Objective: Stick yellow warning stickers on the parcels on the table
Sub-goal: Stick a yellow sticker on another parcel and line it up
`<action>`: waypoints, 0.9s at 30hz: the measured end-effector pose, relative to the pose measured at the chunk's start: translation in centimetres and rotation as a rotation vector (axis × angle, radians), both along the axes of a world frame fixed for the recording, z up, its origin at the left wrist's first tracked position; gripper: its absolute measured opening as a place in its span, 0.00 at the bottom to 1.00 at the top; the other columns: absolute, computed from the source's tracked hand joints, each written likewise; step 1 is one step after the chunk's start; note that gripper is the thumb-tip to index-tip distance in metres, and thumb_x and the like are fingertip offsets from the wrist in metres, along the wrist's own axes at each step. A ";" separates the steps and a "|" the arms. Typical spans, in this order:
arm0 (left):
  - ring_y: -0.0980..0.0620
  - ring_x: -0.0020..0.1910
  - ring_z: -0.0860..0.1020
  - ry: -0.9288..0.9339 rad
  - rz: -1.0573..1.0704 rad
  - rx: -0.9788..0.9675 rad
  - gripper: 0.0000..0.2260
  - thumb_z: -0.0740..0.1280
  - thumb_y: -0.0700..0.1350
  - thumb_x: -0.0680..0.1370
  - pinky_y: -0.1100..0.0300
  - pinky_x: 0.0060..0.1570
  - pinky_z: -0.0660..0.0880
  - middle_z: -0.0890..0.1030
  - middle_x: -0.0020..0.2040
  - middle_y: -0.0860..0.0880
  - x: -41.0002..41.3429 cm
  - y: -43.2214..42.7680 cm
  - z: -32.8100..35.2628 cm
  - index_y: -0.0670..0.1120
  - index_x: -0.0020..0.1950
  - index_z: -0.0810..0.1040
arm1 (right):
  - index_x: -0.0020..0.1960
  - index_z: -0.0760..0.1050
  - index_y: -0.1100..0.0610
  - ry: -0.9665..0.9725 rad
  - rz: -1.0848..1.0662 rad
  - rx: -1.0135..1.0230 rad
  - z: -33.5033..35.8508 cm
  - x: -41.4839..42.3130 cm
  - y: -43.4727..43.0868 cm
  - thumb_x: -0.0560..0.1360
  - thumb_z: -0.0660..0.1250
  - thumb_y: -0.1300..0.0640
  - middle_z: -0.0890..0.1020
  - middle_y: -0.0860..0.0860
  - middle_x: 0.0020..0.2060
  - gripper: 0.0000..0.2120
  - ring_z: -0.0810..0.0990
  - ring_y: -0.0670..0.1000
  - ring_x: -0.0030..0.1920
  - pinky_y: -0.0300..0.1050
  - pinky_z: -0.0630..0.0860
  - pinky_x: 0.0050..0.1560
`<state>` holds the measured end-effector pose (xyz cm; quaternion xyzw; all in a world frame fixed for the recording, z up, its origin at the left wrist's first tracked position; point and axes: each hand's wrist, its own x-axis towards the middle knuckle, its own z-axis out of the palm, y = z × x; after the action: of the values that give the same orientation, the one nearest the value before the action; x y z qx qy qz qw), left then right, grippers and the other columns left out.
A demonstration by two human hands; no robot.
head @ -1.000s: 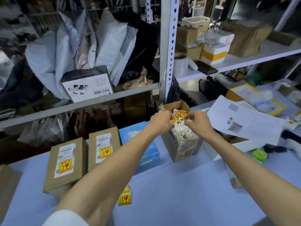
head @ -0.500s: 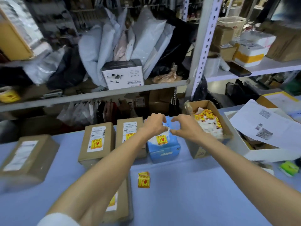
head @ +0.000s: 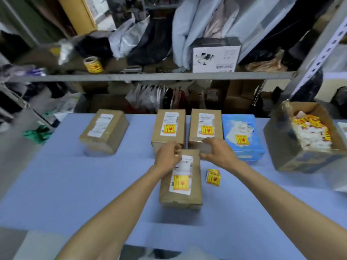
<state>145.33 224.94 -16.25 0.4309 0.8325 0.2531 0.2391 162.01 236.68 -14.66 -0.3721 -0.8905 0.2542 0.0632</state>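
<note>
My left hand (head: pixel 167 156) hovers over the far left corner of the near brown parcel (head: pixel 181 197), fingers curled, pinching what looks like a small white scrap. My right hand (head: pixel 217 152) is at that parcel's far right corner, fingers loosely spread and holding nothing. This parcel carries a yellow sticker (head: pixel 181 182). Behind it, two brown parcels (head: pixel 170 136) (head: pixel 205 121) and a blue box (head: pixel 242 152) also bear yellow stickers. A brown parcel (head: pixel 104 134) at the left shows only a white label. One loose yellow sticker (head: pixel 213 177) lies on the table.
An open cardboard box (head: pixel 293 152) of yellow stickers stands at the right on the blue table (head: pixel 75 184). A metal shelf (head: pixel 150 77) runs behind the table, with a yellow sticker roll (head: pixel 93 64), bags and a white carton on it.
Both hands have left the sticker box, passed over the blue box, which now bears a yellow sticker, and drawn back to the near parcel. The view has swung left.
</note>
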 end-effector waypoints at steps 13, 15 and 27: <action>0.54 0.65 0.73 -0.532 0.286 0.194 0.29 0.72 0.46 0.74 0.65 0.55 0.72 0.75 0.67 0.52 0.6 -7.4 -4.6 0.54 0.73 0.65 | 0.68 0.69 0.52 0.373 -0.341 -0.470 -5.6 -0.4 -8.4 0.71 0.72 0.58 0.79 0.46 0.56 0.27 0.78 0.47 0.54 0.39 0.74 0.50; 0.56 0.62 0.74 -0.571 0.283 0.166 0.31 0.72 0.49 0.74 0.70 0.51 0.71 0.74 0.67 0.53 0.8 -8.1 -5.1 0.56 0.74 0.64 | 0.68 0.68 0.49 0.397 -0.385 -0.515 -6.0 -0.4 -9.5 0.71 0.73 0.56 0.78 0.44 0.57 0.28 0.77 0.45 0.55 0.38 0.72 0.51; 0.48 0.62 0.77 -0.854 0.208 0.092 0.38 0.74 0.49 0.72 0.45 0.61 0.75 0.71 0.71 0.54 -1.9 -12.6 -5.8 0.59 0.77 0.57 | 0.74 0.59 0.38 0.459 -0.402 -0.735 -7.8 -1.3 -13.0 0.69 0.76 0.53 0.78 0.40 0.59 0.41 0.79 0.40 0.55 0.40 0.79 0.50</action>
<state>143.40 212.35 -22.02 0.2118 0.6859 0.4680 0.5154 160.73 223.68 -22.45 -0.4688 -0.6150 0.6106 0.1706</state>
